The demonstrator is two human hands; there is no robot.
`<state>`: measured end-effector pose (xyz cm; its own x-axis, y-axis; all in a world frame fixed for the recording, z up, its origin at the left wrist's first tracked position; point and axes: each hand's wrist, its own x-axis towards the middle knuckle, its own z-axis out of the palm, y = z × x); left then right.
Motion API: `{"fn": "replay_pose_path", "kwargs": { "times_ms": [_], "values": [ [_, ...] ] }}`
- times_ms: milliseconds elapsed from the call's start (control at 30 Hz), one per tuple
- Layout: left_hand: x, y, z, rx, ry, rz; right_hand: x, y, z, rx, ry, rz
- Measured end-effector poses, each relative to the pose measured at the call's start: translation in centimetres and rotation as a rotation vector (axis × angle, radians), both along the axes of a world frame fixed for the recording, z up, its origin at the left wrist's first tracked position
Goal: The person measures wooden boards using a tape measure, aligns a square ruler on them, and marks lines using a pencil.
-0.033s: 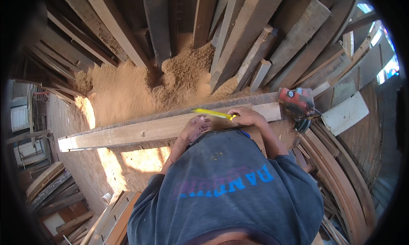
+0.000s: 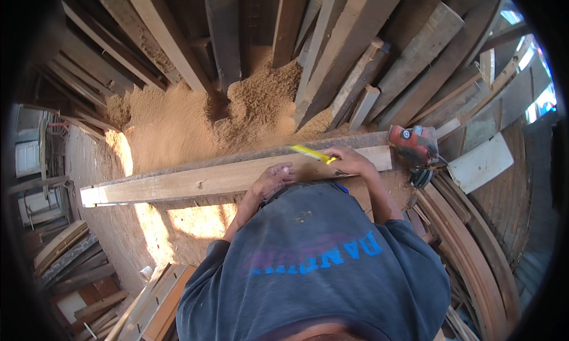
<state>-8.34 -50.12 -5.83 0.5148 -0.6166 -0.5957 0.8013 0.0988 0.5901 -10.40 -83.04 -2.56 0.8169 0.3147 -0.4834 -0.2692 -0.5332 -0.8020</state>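
A long pale wooden board [image 2: 178,186] lies across the workbench in front of me. My right hand [image 2: 351,162] is closed on a yellow tape measure [image 2: 314,153] above the right part of the board. Its yellow blade points left and away from me, slightly blurred, and the fingers hide the rest. Close to the blade's left, my left hand [image 2: 276,178] is held over the board's near edge, its fingers loosely apart and nothing visible in them. My body hides the board's near edge between the hands.
A red power tool [image 2: 413,144] stands beyond the board's right end. Sawdust [image 2: 172,125] is heaped behind the bench, where several upright planks [image 2: 341,50] lean. More planks [image 2: 474,246] lie to my right, and others [image 2: 155,305] at lower left. A white panel [image 2: 481,163] rests at right.
The yellow blade's far end has swung up and to the right, away from my left hand, and less of it shows. My right hand has shifted slightly; the board has stayed put.
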Motion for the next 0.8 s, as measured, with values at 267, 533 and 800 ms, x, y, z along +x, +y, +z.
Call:
{"fn": "replay_pose_path", "kwargs": {
  "times_ms": [267, 533, 800],
  "values": [
    [-2.2, 13.9, 0.6, -0.042, 0.113, 0.067, -4.1, -11.6, -8.7, -0.699, -0.003, -0.394],
    [-9.0, 20.9, -4.8, 0.272, 0.159, 0.837, -2.5, -4.4, -1.9, -1.09, 0.368, -0.377],
    [-8.2, 23.5, -4.5, 0.327, 0.254, 1.224, 3.6, -5.6, -11.2, -0.585, 0.196, 0.048]
  ]
}}
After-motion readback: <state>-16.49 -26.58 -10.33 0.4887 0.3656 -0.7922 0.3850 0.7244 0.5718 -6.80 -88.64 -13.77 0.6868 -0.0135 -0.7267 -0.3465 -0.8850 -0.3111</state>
